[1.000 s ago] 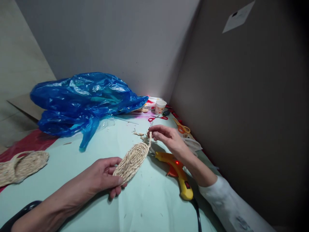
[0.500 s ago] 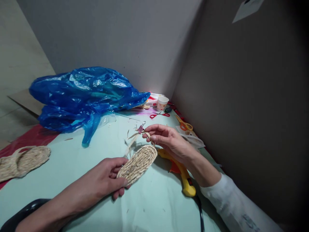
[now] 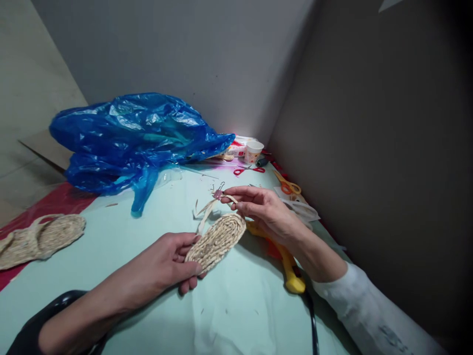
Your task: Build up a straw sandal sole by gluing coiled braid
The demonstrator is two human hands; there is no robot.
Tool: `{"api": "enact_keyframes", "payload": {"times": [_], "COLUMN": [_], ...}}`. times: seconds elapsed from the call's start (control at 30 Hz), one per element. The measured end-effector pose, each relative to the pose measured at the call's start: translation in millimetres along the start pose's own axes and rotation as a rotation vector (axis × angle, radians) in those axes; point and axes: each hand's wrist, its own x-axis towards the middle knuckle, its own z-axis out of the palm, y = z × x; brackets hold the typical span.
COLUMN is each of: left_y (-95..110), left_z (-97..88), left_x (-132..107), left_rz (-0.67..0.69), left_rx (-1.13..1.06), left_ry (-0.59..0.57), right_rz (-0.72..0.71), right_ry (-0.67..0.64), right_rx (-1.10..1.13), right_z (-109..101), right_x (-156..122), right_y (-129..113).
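My left hand (image 3: 166, 259) is closed on the near end of an oval braided straw sole (image 3: 219, 239), thumb on top and fingers beneath. At the sole's far end my right hand (image 3: 271, 212) pinches a thin straw strip (image 3: 231, 198) between thumb and fingers. A small pink binder clip (image 3: 218, 195) sits by the right fingertips, clamped on the straw. Loose pale strands (image 3: 207, 215) hang from it toward the sole. A yellow glue gun (image 3: 293, 276) with a black cord lies under and beside my right forearm, partly hidden.
A straw slipper (image 3: 55, 236) lies at the left. Behind it spreads a crumpled blue plastic bag (image 3: 148, 133). Toward the back corner are a paper cup (image 3: 253, 152), red-handled scissors (image 3: 249, 170) and orange-handled scissors (image 3: 288, 186). Walls rise behind and to the right of the table (image 3: 155, 310).
The whole view has shifted slightly, with everything a little further right and higher. Both hands keep the same hold on the sole and the strip.
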Motion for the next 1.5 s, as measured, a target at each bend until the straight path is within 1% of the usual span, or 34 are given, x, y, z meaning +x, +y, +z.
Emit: {"api": "enact_keyframes", "payload": {"times": [0.13,0.27,0.47,0.63,0.8,0.97,1.17,1.37,1.5], "left_y": [-3,-5,1,11,9,7,11,14,15], "left_z": [-5.3,-7.9,-4.0,2.3,1.6,-2.6,0.7,3.7,3.9], "left_x": [2,2,2,-2,-2,-3,-1,1,2], "left_rz": [0.027,0.025,0.006,0.007,0.019,0.031,-0.016,-0.040,-0.010], "left_rx": [-0.033,-0.031,0.006,0.086,0.141,0.185,0.128,-0.002,-0.037], "left_ry": [0.047,0.090,0.055,0.067,0.045,0.021,0.027,0.126,0.149], "right_rz": [-0.022,-0.040,-0.067,-0.069,-0.040,-0.016,0.017,0.077,0.118], "right_ry": [0.045,0.051,0.018,-0.003,-0.047,-0.076,-0.102,-0.120,-0.157], "right_rx": [-0.017,-0.031,-0.071,-0.105,-0.143,-0.108,-0.070,-0.023,0.009], "right_z": [-4,-7,-4,0,2,4,3,3,3], "right_x": [0,1,0,-1,0,1,0,-1,-1], "right_y": [1,0,-1,-3,-4,0,2,-4,-4]}}
